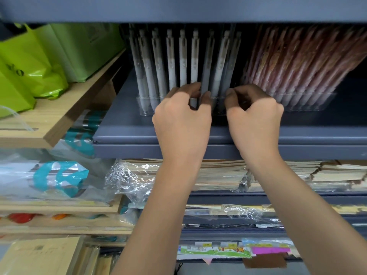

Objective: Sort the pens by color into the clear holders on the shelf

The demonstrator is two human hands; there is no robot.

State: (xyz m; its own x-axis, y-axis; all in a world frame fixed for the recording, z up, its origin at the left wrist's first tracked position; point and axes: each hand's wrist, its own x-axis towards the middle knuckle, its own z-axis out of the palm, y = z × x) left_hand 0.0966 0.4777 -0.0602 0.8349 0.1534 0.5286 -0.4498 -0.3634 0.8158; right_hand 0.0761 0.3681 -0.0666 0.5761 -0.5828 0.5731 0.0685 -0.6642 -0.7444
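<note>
While both forearms reach up from the bottom of the view, the nearest things lie below the grey shelf (127,133): stacks of paper (218,175) in crinkled film sit directly under its front edge, and clear bags with teal print (59,179) lie under its left corner.

Above the shelf's front lip the two hands work close side by side without touching. The left hand (182,116) has its forefinger and thumb curled in a pinch around the lower barrel of a white pen (194,62). The right hand (254,118) has its fingers curled tight at the feet of the neighbouring pens; whether it grips one cannot be made out.

Further in on the shelf stands a clear holder (145,108), its right part hidden by the hands. A row of pale pens (170,60), white and light grey, stands in it with clips up, leaning slightly back. At the shelf's right a second clear holder (309,102) carries a dense, blurred row of pink pens (301,62).

Past the shelf's left end, green bags (39,56) rest on a wooden board (65,114).
</note>
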